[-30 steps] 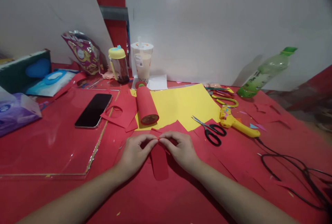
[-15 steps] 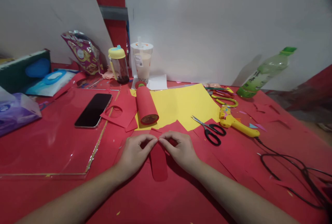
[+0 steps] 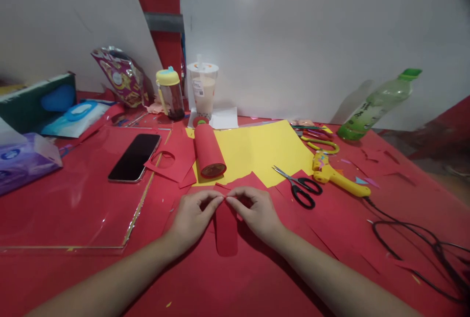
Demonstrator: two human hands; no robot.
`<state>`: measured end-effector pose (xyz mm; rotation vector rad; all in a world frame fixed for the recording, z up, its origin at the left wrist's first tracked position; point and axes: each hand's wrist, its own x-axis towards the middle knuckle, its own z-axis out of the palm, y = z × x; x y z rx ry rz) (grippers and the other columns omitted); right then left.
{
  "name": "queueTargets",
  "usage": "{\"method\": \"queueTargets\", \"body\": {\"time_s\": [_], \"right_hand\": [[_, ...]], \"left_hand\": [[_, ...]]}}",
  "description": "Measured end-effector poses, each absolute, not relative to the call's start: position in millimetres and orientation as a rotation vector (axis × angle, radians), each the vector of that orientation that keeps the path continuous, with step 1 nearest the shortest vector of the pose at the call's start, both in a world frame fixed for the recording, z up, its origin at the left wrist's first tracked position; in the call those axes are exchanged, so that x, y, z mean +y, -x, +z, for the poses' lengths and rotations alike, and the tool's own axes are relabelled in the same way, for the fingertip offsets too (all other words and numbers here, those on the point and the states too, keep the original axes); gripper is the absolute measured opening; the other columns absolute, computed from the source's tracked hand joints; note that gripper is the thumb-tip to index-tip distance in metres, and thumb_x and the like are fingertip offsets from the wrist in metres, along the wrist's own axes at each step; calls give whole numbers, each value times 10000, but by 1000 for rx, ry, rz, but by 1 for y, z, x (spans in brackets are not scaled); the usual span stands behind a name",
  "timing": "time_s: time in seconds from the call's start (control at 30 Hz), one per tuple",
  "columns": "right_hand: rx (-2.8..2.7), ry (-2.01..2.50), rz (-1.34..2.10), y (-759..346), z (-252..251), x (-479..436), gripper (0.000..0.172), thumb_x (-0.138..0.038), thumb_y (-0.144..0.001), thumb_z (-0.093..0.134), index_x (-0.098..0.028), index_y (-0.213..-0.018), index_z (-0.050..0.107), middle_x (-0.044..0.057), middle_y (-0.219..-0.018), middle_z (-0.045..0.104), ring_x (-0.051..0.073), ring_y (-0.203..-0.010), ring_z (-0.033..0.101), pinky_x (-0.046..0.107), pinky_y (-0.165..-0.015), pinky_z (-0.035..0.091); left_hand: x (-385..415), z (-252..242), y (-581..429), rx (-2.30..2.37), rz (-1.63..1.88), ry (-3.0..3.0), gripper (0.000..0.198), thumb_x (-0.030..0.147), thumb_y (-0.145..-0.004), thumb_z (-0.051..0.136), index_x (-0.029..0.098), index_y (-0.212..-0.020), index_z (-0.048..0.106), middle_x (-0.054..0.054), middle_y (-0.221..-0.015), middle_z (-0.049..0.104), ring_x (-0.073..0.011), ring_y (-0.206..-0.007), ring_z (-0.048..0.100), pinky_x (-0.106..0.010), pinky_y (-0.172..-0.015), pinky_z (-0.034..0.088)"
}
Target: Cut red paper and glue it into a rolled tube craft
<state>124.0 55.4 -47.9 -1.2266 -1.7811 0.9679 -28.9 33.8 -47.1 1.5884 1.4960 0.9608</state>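
Observation:
Both hands meet fingertip to fingertip low in the middle of the view. My left hand [image 3: 194,215] pinches the top of a red paper strip [image 3: 226,234] between thumb and fingers. My right hand [image 3: 258,214] pinches that same end from the other side. The strip hangs down toward me and its lower end has rounded corners. Beyond the hands lies a red paper-wrapped tube [image 3: 209,148], its round brownish end facing me. Black-handled scissors [image 3: 301,187] rest to the right of my right hand.
Yellow paper [image 3: 257,148] lies under the tube. To the left are a phone [image 3: 135,157] and red paper with a round hole [image 3: 179,160]. A yellow glue gun [image 3: 341,180] with a black cord lies right. Behind stand a milk tea cup [image 3: 203,92], a yellow-lidded bottle [image 3: 171,94] and a green bottle [image 3: 378,106].
The view has shifted slightly, so the things on the table appear a little further right and lower. Both hands keep their pinch on the red paper strip almost unmoved.

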Motion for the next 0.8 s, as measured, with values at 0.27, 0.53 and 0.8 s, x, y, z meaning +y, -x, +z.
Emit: {"method": "queueTargets", "body": {"time_s": [0.27, 0.53, 0.8], "right_hand": [[-1714, 1261, 1066, -123, -48, 56, 149, -268, -736, 538, -162, -656, 606, 19, -573, 614, 120, -537, 554, 226, -523, 439], [-1681, 1230, 1085, -124, -50, 57, 136, -262, -724, 542, -160, -661, 607, 26, -610, 625, 117, -537, 554, 229, -542, 448], [-1835, 1155, 932, -124, -50, 55, 143, -232, -736, 529, -155, -661, 624, 37, -607, 647, 124, -543, 575, 230, -556, 454]], "left_hand": [[35, -47, 29, 1527, 982, -1563, 237, 335, -797, 465, 167, -719, 612, -14, -700, 665, -145, -667, 607, -240, -639, 471], [34, -45, 27, 1410, 978, -1547, 151, 278, -753, 516, 170, -837, 577, -27, -805, 664, -146, -742, 614, -249, -684, 474], [35, -46, 29, 1446, 913, -1715, 161, 272, -785, 474, 178, -722, 588, 4, -703, 655, -135, -658, 596, -239, -631, 455]]}}
